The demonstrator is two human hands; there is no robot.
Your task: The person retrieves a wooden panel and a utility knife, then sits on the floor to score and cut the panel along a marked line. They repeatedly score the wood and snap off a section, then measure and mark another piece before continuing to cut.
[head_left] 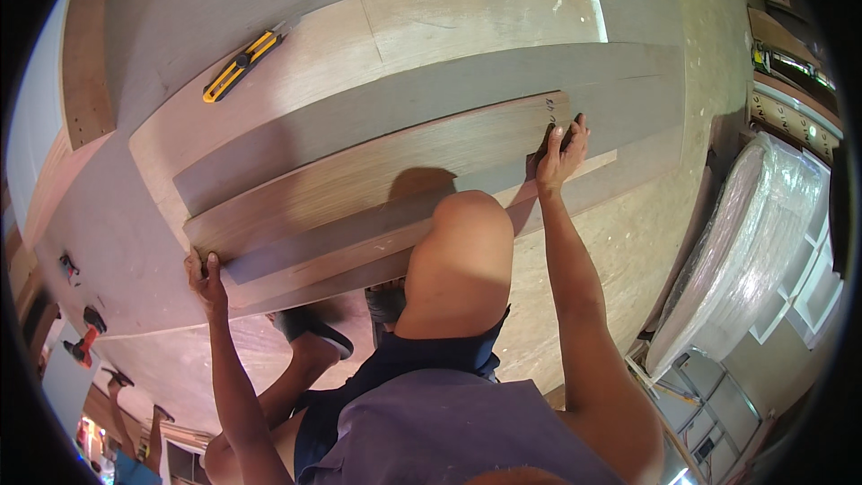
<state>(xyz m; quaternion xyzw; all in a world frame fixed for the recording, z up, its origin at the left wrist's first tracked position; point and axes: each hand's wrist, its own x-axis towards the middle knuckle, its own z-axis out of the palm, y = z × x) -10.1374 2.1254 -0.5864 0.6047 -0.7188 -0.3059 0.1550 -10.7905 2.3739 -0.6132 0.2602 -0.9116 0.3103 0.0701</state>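
A long brown wood-grain strip (377, 171) lies across a stack of plywood sheets (449, 31). My left hand (206, 280) grips the strip's left end at the edge of the stack. My right hand (562, 154) is closed on the strip's right end, fingers curled over a small dark object that I cannot make out. A grey strip (431, 108) lies just behind the brown one. My raised knee (462, 260) presses against the front edge of the sheets.
A yellow and black utility knife (241, 66) rests on the sheets at the far left. A plastic-wrapped white bundle (745, 251) stands at the right. Red tools (83, 341) lie on the floor at the left, near another person's legs (126, 413).
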